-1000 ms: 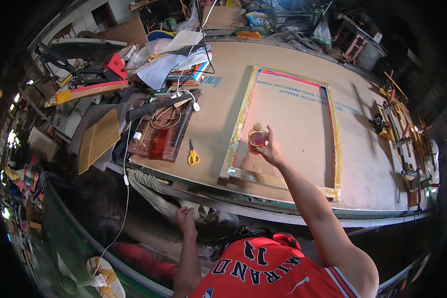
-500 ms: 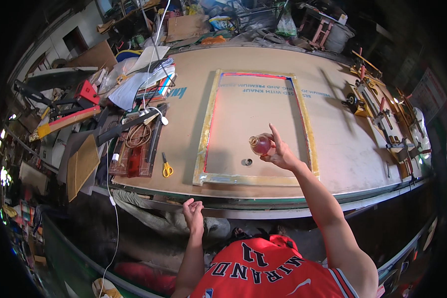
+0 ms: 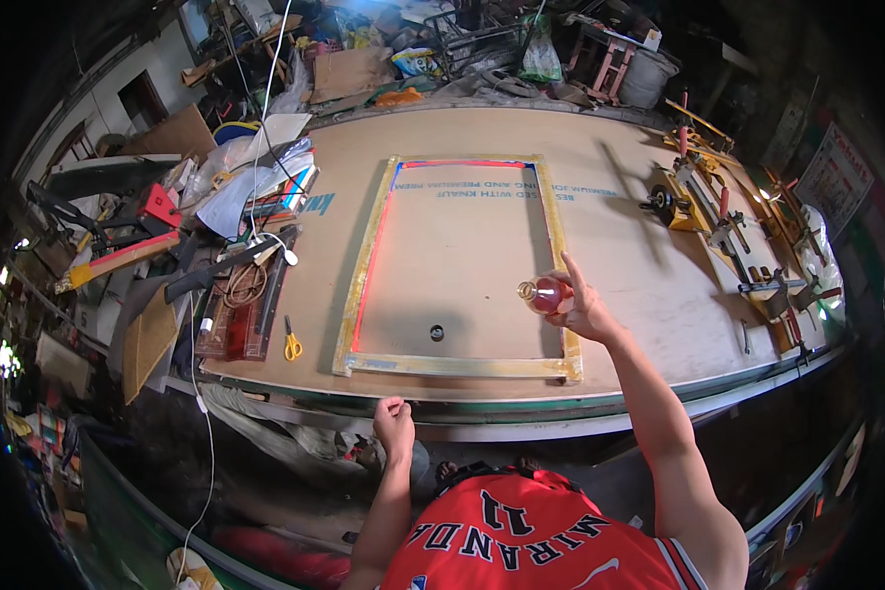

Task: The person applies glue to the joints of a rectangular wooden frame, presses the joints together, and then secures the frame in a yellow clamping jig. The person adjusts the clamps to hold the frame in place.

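In my right hand (image 3: 590,313) is a small clear glass bottle (image 3: 546,295) of red liquid, tilted on its side with its open mouth pointing left. The index finger sticks out away from the bottle. Both are above the right side of a rectangular frame (image 3: 364,261) with yellowish taped edges and red-blue inner borders, lying on the table. A small round dark cap (image 3: 437,332) rests inside the frame, near its front bar. My left hand (image 3: 393,421) hovers just before the table's front edge, fingers curled in, nothing visible in them.
Yellow-handled scissors (image 3: 292,344) lie left of the frame, beside a brown tray (image 3: 236,329) with cords. Papers (image 3: 231,202) and a red-black press-like device (image 3: 157,206) crowd the far left. Metal clamps (image 3: 728,221) line the right side. A white cable (image 3: 209,462) hangs at left.
The view has shifted, so the frame appears farther left. My right hand has carried the bottle rightward across the frame. My left hand's fingers have curled in more.
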Demonstrator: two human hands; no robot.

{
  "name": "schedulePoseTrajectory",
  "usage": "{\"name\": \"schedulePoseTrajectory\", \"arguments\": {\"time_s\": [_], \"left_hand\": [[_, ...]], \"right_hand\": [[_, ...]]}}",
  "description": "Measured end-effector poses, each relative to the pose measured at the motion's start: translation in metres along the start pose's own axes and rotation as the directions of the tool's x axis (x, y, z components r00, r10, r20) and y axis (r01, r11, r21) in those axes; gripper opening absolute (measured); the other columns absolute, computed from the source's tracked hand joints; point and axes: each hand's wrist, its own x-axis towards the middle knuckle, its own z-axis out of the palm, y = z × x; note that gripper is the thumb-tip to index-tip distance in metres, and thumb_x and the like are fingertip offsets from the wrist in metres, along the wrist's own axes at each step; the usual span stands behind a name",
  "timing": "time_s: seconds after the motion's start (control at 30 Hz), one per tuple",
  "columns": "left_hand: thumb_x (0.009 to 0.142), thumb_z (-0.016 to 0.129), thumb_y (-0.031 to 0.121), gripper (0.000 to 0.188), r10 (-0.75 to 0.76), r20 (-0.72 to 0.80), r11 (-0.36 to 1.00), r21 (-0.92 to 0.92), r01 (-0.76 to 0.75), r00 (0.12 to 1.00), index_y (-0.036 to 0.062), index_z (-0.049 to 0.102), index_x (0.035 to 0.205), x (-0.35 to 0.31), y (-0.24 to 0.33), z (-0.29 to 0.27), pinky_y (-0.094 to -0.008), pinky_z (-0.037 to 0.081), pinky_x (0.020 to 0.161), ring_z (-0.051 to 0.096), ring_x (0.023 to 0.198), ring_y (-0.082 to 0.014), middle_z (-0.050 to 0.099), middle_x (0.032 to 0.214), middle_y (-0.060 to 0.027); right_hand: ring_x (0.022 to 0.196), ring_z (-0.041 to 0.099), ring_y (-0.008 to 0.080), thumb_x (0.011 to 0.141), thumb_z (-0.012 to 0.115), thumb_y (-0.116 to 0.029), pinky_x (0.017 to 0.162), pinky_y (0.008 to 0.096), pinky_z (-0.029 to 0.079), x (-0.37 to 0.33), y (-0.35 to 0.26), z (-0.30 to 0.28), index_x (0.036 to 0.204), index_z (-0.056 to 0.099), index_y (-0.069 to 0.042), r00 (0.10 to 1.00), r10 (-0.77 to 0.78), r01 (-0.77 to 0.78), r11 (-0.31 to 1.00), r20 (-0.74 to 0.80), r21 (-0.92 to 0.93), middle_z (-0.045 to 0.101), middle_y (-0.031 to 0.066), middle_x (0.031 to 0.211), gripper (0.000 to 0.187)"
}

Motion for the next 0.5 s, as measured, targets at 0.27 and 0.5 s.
{"name": "schedulePoseTrajectory", "arguments": {"time_s": [0.27, 0.5], "left_hand": [[0.079, 0.075, 0.015, 0.023, 0.107, 0.126, 0.958, 0.252, -0.136, 0.986, 0.0072, 0.067, 0.099, -0.038, 0.033, 0.054, -0.0431, 0.043, 0.092, 0.066, 0.094, -0.0251, 0.07, 0.098, -0.0078], [0.075, 0.077, 0.02, 0.041, 0.002, 0.288, 0.78, 0.599, -0.182, 0.958, 0.0107, 0.062, 0.112, -0.078, 0.06, 0.094, -0.0568, 0.034, 0.105, 0.046, 0.134, -0.0322, 0.048, 0.146, -0.0092]], "right_hand": [[0.121, 0.061, 0.0361, 0.067, 0.085, 0.0, 0.104, 0.0436, 0.051, -0.027, 0.038, -0.044, 0.159, 0.01, -0.013, 0.998, -0.033, 0.037, 0.995, 0.044, -0.09, 0.062, 0.0151, 0.133, 0.12], [0.126, 0.054, 0.0338, 0.068, 0.077, -0.006, 0.108, 0.0483, 0.044, -0.035, 0.058, -0.064, 0.156, 0.018, -0.011, 0.977, -0.024, 0.09, 0.947, 0.211, -0.309, 0.062, 0.0087, 0.133, 0.106]]}}
